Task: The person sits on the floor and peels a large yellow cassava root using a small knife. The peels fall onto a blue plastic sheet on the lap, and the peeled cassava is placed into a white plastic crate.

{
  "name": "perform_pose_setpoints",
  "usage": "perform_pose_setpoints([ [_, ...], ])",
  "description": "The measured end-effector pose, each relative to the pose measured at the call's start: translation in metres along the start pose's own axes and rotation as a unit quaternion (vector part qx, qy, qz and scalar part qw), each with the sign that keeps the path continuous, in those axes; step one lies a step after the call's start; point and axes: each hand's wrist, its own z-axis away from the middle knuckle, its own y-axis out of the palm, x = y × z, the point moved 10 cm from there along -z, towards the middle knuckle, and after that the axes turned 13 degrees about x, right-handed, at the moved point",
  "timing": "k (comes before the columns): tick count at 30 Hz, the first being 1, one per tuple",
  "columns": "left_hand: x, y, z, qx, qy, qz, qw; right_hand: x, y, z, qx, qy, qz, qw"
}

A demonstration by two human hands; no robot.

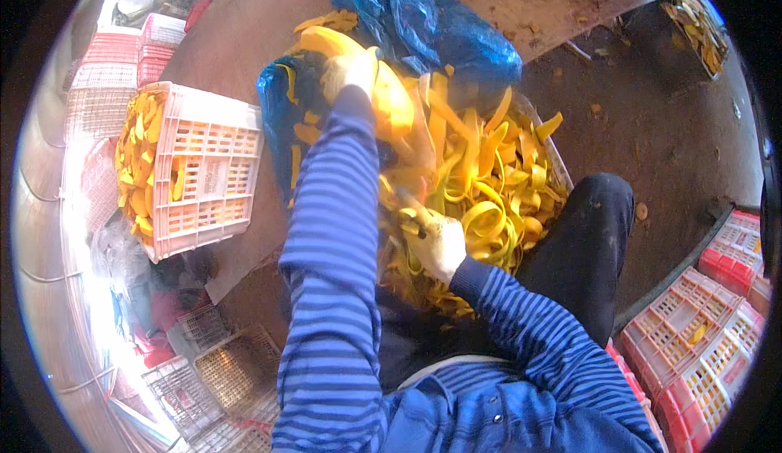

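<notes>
My left hand [349, 76], in a white glove, is closed over a long yellow-orange squash [391, 107]. The squash slants toward me above a heap of peels, and its near end is blurred. My right hand [437, 248], gloved as well, is closed around a small peeler [414, 223] just below the squash; motion smears the peeler, and its blade is hard to make out. Beneath and to the right of both hands lie many curled yellow peel strips [481, 208], filling a container whose pale rim [555, 156] shows on the right.
Crumpled blue plastic sheeting [423, 21] lies beyond the peels. On the left stands a white crate [208, 172] with orange pieces at its open side. Red and white crates [684, 323] are stacked at right. My bent knee [599, 217] is beside the heap.
</notes>
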Motion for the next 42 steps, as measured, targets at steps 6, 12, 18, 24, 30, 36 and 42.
perform_pose_setpoints([
  [6, 0.0, -0.006, 0.01, -0.023, -0.032, 0.01, 0.999, 0.042, -0.052, -0.067, -0.137, -0.076, -0.005, 0.988],
  [12, 0.001, -0.004, 0.008, -0.022, -0.045, -0.01, 0.999, 0.014, -0.013, -0.037, 0.014, 0.025, 0.027, 0.999],
  [18, -0.004, 0.001, 0.001, -0.009, -0.052, -0.02, 0.998, 0.005, -0.051, -0.043, -0.211, -0.075, -0.141, 0.964],
  [24, -0.011, -0.003, 0.004, -0.009, -0.057, -0.051, 0.997, 0.002, 0.011, -0.024, 0.066, 0.032, -0.007, 0.997],
  [30, -0.005, 0.002, -0.013, 0.029, 0.002, -0.165, 0.986, -0.04, -0.028, -0.015, -0.104, 0.072, -0.21, 0.969],
  [36, 0.007, 0.008, -0.013, 0.125, 0.192, 0.003, 0.973, -0.015, -0.076, -0.09, -0.103, 0.038, -0.454, 0.884],
  [42, 0.052, 0.039, 0.005, 0.178, 0.068, 0.386, 0.903, -0.002, -0.089, -0.165, 0.064, 0.067, -0.505, 0.858],
])
